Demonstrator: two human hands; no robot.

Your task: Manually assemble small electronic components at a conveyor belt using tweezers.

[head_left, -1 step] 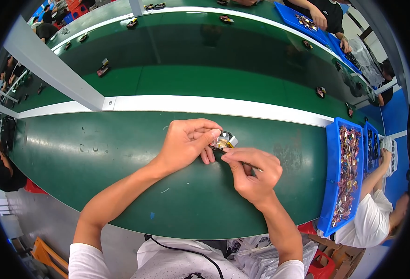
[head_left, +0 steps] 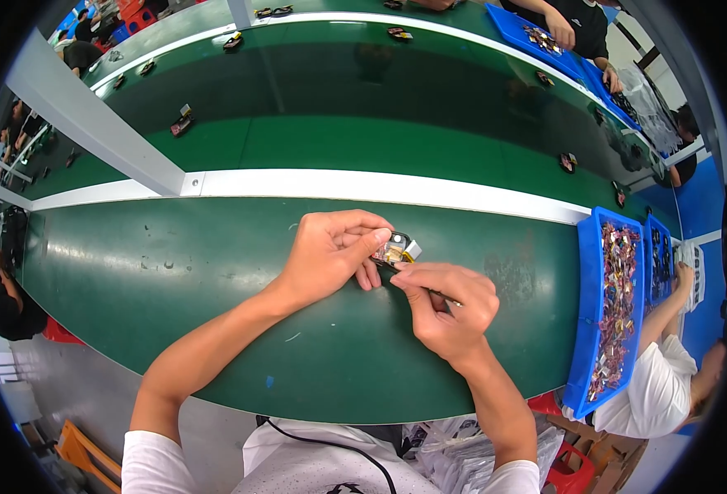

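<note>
My left hand (head_left: 330,251) is closed on a small black-cased electronic assembly (head_left: 394,249), gripping its left side between thumb and fingers. A silvery and amber inside shows in the casing, with a white piece and a bit of yellow at its right edge. My right hand (head_left: 450,305) is pinched at the assembly's lower right edge. Between its fingers is a thin, dark, stick-like tool (head_left: 455,303), of which only the rear end shows past the knuckles. The tool's tip is hidden by my fingers, so its kind cannot be made out. Both hands are just above the green tabletop (head_left: 322,362).
At right stands a long blue bin (head_left: 582,346) of small reddish and metallic parts, with a second blue bin (head_left: 651,221) behind it. Past a white rail (head_left: 363,188), a green conveyor belt (head_left: 314,148) carries several black assemblies. Co-workers sit at right and far right.
My right hand has shifted very slightly to the left at the assembly. Items on the belt have crept slightly left. My left hand has stayed in place.
</note>
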